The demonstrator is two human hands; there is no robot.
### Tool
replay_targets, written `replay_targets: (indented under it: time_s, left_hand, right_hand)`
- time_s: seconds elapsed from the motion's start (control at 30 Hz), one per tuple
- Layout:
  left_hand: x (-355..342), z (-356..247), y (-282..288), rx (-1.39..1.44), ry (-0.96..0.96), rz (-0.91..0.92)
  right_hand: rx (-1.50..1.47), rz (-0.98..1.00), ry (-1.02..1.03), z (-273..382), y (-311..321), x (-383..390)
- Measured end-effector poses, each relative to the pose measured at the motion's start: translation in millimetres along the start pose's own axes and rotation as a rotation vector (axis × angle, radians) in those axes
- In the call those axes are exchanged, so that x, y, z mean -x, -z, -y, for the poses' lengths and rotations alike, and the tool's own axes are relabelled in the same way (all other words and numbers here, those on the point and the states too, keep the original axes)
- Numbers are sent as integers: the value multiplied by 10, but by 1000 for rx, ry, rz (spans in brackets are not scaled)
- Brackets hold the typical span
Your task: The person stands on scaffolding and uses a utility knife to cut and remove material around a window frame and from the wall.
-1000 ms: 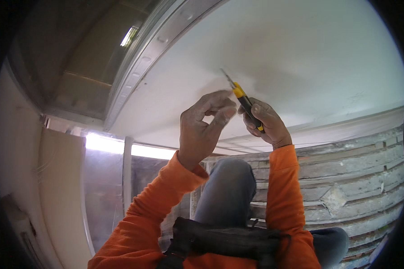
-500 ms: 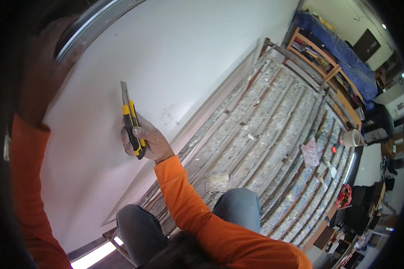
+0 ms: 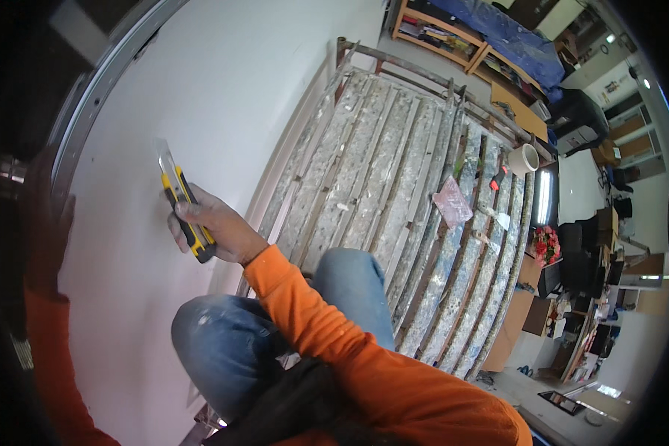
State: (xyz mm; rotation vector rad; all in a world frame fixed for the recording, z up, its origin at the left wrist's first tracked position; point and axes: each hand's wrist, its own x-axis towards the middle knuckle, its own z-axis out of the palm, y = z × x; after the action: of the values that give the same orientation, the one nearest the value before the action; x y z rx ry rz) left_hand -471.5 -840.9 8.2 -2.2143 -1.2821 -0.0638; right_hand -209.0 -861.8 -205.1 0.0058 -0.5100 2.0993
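Note:
A yellow-and-black utility knife [image 3: 186, 214] is gripped in my right hand [image 3: 219, 227], its blade out and pointing up in front of the white wall [image 3: 223, 97]. The blade looks slightly blurred, and I cannot tell whether it touches the wall. My left hand [image 3: 48, 234] is in dim light at the far left, by the lower visible end of a metal frame [image 3: 100, 85]. Its fingers are too dark to make out clearly. Both sleeves are orange.
Below me is a paint-splattered slatted platform [image 3: 364, 156] with a rail at its far end. On it lie a pinkish sheet [image 3: 452, 203], a red-and-black tool [image 3: 499, 178] and a pale bucket [image 3: 523, 159]. Beyond are wooden shelves [image 3: 438, 39] under blue sheeting and red flowers [image 3: 546, 246].
My view has turned, bringing more of the room at right into sight. In the picture, my right hand and knife sit further left; my left hand has dropped lower along the metal frame.

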Motion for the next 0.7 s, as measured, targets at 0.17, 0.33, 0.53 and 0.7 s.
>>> replay_targets:
  time_s: [0.17, 0.33, 0.53, 0.7]
  left_hand:
    - [6, -28, 45, -9, 86, 29]
    - [140, -50, 42, 73, 148, 69]
    - [135, 17, 361, 139, 219, 146]
    - [-71, 11, 449, 226, 257, 153]
  right_hand:
    - [512, -260, -64, 595, 489, 242]
    - [557, -737, 116, 1238, 1094, 487]
    - [676, -896, 163, 2027, 930, -327]
    - [897, -768, 123, 2470, 407, -901]
